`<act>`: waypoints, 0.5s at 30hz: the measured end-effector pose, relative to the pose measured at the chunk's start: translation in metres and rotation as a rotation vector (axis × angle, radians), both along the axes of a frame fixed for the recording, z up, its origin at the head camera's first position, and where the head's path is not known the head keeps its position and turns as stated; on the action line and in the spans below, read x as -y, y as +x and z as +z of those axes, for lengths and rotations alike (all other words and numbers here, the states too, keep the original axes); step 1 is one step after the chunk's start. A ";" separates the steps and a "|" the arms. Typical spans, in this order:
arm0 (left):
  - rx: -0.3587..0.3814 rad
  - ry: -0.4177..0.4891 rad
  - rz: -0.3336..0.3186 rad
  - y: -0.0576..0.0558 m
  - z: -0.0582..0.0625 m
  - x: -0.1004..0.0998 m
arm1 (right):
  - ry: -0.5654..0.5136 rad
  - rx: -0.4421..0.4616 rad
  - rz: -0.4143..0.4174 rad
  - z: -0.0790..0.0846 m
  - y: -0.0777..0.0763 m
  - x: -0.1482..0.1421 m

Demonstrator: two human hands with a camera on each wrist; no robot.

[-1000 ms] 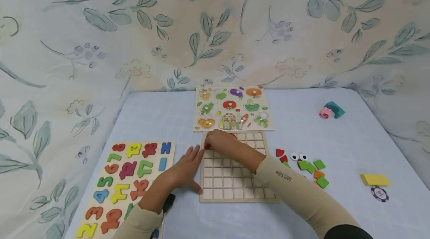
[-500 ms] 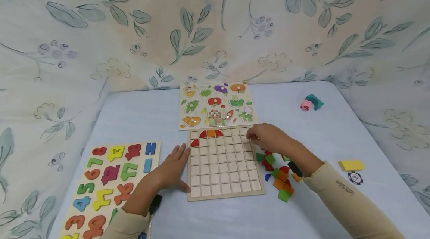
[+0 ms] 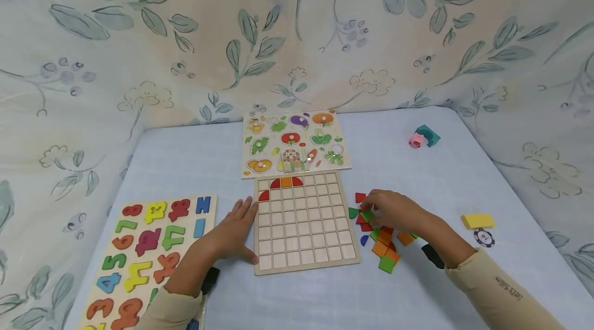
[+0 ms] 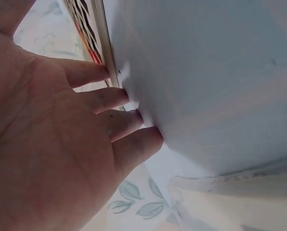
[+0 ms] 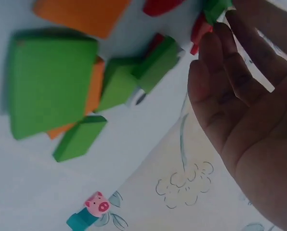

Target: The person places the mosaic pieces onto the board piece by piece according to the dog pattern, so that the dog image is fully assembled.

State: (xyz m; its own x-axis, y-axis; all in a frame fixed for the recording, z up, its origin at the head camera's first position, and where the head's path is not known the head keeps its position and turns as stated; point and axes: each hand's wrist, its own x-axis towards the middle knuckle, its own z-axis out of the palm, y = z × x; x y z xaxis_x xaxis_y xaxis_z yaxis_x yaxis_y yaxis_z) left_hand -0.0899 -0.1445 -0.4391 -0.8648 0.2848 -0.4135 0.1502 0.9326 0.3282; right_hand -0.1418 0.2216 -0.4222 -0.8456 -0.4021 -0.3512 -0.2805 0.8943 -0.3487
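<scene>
The pale wooden grid board (image 3: 297, 229) lies flat near the middle of the table (image 3: 195, 154), its far edge beside a pale wooden vegetable-picture board (image 3: 274, 147). In its far row, counted from the left edge, the second and fourth cells hold red rounded pieces, with a flat orange square (image 3: 286, 182) between them. A further red rounded piece (image 3: 264, 195) occupies the first cell of the second row. The other cells show no piece.

The left hand (image 3: 229, 234) is spread flat at the board's left edge; its thumb tip appears to touch the rim. The right hand (image 3: 394, 209) has bent fingers over loose coloured pieces beside the board's right edge. Its fingertips are at a small green piece (image 3: 368, 215); whether they pinch it cannot be told. A flat green square (image 3: 386, 264) lies at the heap's near end.

The step in hand is judged to be the selection of a piece. The next move appears to call for a firm pinch on one piece, clear of its neighbours, then alignment with a cell while the left hand steadies the board.

A printed card (image 3: 294, 160) rests on the vegetable-picture board.
</scene>
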 end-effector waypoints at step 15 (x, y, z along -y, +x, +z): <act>0.005 0.040 0.015 0.002 0.007 -0.001 | 0.025 0.005 0.066 0.008 -0.009 0.008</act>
State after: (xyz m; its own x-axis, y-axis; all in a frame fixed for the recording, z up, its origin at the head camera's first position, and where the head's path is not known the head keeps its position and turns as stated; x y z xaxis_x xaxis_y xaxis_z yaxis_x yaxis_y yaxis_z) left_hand -0.0876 -0.1435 -0.4326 -0.8670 0.2883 -0.4064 0.1348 0.9209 0.3658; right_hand -0.1504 0.2138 -0.4146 -0.8158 -0.4480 -0.3658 -0.3372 0.8823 -0.3284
